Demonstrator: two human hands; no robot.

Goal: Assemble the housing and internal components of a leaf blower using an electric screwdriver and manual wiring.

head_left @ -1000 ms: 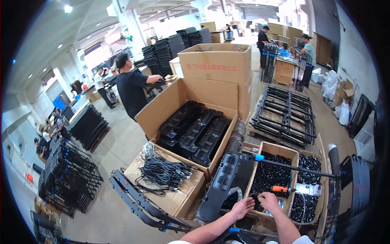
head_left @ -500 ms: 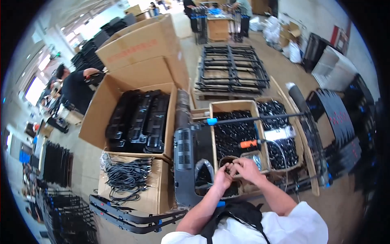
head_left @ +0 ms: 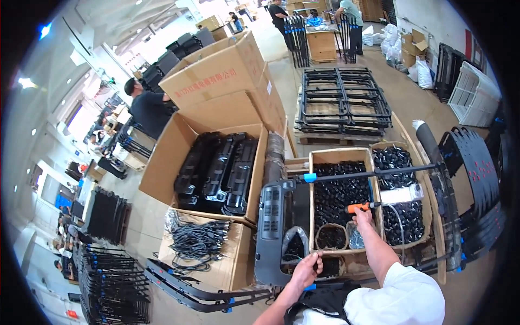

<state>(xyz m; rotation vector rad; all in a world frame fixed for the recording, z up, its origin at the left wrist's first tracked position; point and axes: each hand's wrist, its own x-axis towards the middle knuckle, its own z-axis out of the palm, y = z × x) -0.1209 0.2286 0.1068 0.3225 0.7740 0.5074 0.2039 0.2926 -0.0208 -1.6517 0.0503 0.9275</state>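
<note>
My right hand [head_left: 362,218] reaches up and grips the orange-handled tool [head_left: 357,207] that hangs over a cardboard box of small black parts [head_left: 340,190]. My left hand [head_left: 307,269] is low, its fingers closed on something small and dark beside the long dark grey plastic panel [head_left: 273,227]. What it pinches is too small to tell. A black rod with a blue clip [head_left: 368,173] runs across above the box. Small round tubs [head_left: 331,237] of black pieces sit at the box's near end.
A big open carton of black moulded panels [head_left: 219,168] stands to the left, with a flat box of black cables [head_left: 197,244] below it. Stacked black metal frames [head_left: 342,100] lie beyond. A person in black [head_left: 147,111] bends at the far left; others stand at the back.
My hands were together over the tubs; now the right hand has risen to the orange tool and the left has dropped toward the panel's near end. The view has tilted.
</note>
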